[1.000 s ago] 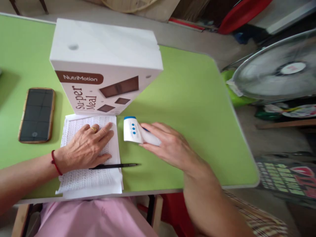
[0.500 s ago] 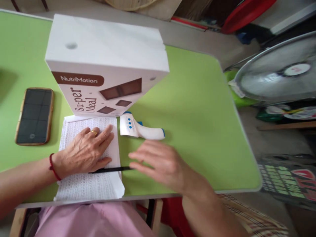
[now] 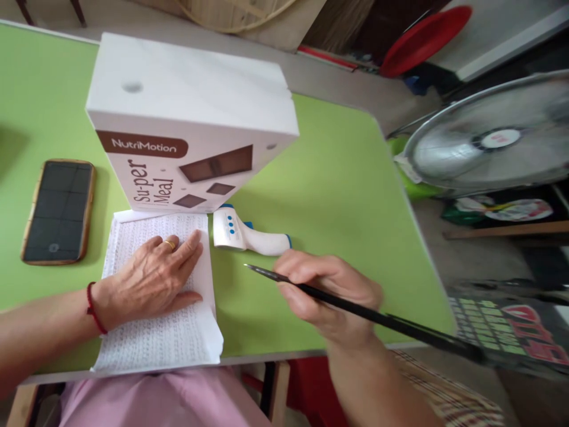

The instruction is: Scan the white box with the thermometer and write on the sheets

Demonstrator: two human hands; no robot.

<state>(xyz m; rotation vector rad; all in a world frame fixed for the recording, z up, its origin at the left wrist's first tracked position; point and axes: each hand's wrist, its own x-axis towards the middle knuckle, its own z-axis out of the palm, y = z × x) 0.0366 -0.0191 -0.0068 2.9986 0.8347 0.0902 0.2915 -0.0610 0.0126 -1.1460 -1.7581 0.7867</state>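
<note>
My left hand [image 3: 155,276] lies flat with its fingers spread on a sheet of paper [image 3: 155,341] covered in rows of small handwriting. Its lower right corner curls up. My right hand [image 3: 329,290] is closed around a black pen [image 3: 351,305], held above the table to the right of the paper. The pen's tip points left and its long body slants down to the right, blurred at the far end. Just beyond the right hand lies a white and blue infrared thermometer [image 3: 249,234], beside the paper's upper right edge.
A white NutriMotion box [image 3: 191,107] stands upright at the paper's far edge. A phone [image 3: 60,210] lies on the green table [image 3: 355,213] at the left. Past the table's right edge stands a fan [image 3: 484,136]. A red basin [image 3: 427,41] is farther back.
My right hand has picked up the pen from the paper and carried it to the right, tip now pointing left. My left hand stays on the paper. The view has shifted slightly.
</note>
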